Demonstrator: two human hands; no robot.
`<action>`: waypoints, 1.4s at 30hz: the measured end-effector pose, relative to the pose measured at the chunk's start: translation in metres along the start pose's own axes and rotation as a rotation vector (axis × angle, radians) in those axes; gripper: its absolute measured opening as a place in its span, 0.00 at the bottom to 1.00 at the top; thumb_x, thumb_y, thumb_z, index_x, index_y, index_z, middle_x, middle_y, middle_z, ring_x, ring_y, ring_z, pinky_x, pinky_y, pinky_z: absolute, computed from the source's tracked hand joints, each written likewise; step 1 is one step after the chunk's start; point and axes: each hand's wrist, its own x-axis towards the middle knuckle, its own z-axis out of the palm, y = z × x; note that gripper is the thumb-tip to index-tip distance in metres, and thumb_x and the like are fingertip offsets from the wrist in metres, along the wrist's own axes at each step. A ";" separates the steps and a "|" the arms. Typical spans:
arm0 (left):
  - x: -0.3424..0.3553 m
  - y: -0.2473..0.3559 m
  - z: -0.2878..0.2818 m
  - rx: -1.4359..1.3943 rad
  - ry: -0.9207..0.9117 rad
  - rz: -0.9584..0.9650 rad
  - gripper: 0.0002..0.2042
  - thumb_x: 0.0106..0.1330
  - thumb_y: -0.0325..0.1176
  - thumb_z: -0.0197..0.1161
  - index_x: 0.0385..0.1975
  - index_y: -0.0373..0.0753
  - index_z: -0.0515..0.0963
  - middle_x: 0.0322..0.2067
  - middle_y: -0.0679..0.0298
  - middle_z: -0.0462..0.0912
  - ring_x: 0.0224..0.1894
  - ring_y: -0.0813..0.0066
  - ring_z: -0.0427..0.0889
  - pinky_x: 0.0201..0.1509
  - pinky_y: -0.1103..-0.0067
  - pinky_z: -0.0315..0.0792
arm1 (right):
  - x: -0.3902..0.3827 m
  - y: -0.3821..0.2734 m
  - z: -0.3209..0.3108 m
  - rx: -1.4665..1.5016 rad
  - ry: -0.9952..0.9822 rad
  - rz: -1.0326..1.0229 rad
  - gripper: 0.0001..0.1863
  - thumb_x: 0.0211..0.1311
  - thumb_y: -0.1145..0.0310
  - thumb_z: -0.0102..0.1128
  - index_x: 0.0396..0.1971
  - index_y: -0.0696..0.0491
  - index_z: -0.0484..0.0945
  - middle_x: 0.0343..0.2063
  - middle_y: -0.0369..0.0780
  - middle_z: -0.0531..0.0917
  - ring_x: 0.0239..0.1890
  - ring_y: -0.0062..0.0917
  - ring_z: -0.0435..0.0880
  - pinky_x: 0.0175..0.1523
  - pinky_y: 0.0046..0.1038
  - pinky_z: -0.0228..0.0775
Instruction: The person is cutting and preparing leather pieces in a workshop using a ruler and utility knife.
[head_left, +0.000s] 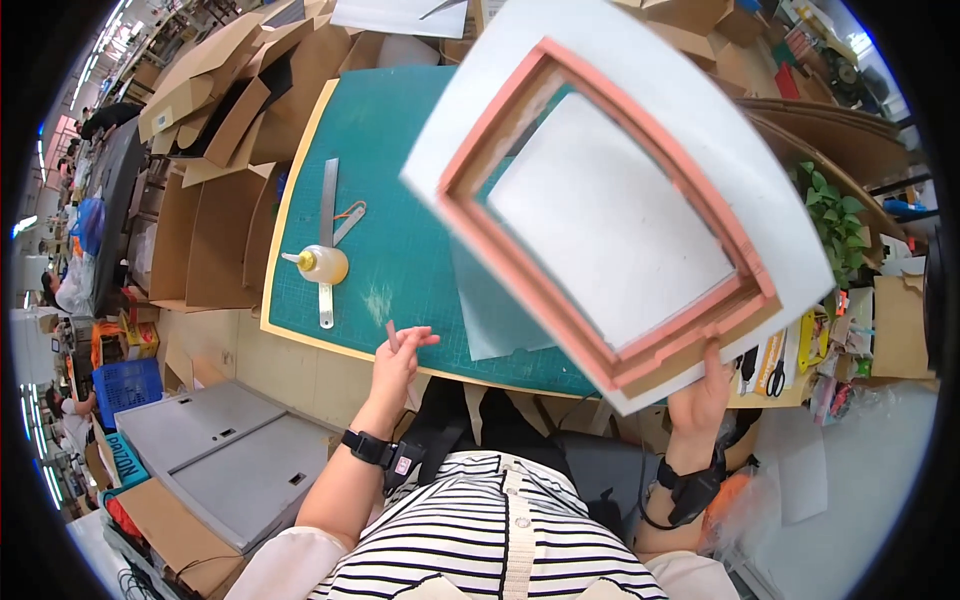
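My right hand (pixel 703 392) grips the lower right edge of a large white sheet (pixel 775 190), held tilted above the table. Pink foam strips (pixel 645 120) stand up from it as a four-sided frame around an opening. Parts of a white sheet and the green mat show through that opening. My left hand (pixel 398 362) is over the mat's near edge, apart from the white sheet. Between its fingers sits a small brownish-pink strip (pixel 391 335); some of the fingers point right.
On the green cutting mat (pixel 400 150) lie a metal ruler (pixel 329 195) and a squeeze bottle (pixel 325 264) with a yellow cap. Cardboard boxes (pixel 215 235) crowd the left, beside a grey cabinet (pixel 240 450). Black-handled scissors (pixel 776 379) and a leafy plant (pixel 835 215) are at right.
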 end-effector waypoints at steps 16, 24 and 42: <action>-0.092 -0.066 -0.048 -0.610 0.030 -0.251 0.13 0.69 0.39 0.52 0.49 0.42 0.69 0.29 0.70 0.75 0.15 0.85 0.59 0.18 0.87 0.54 | -0.038 0.069 -0.105 -0.352 -0.181 0.946 0.27 0.65 0.65 0.54 0.61 0.58 0.62 0.55 0.42 0.73 0.53 0.29 0.75 0.58 0.35 0.66; -0.101 -0.086 -0.056 -0.853 -0.117 -0.259 0.12 0.72 0.40 0.46 0.45 0.41 0.71 0.26 0.70 0.75 0.11 0.86 0.57 0.17 0.88 0.52 | -0.021 0.128 -0.055 -0.271 -0.581 0.645 0.31 0.63 0.56 0.55 0.61 0.57 0.61 0.57 0.45 0.70 0.56 0.34 0.71 0.60 0.38 0.63; -0.021 -0.036 0.009 -0.805 -0.082 -0.151 0.09 0.71 0.40 0.50 0.40 0.42 0.72 0.21 0.73 0.70 0.11 0.86 0.55 0.14 0.88 0.49 | -0.053 0.095 -0.025 -1.607 -1.054 -0.361 0.11 0.48 0.70 0.61 0.35 0.51 0.78 0.39 0.38 0.78 0.43 0.29 0.77 0.47 0.29 0.68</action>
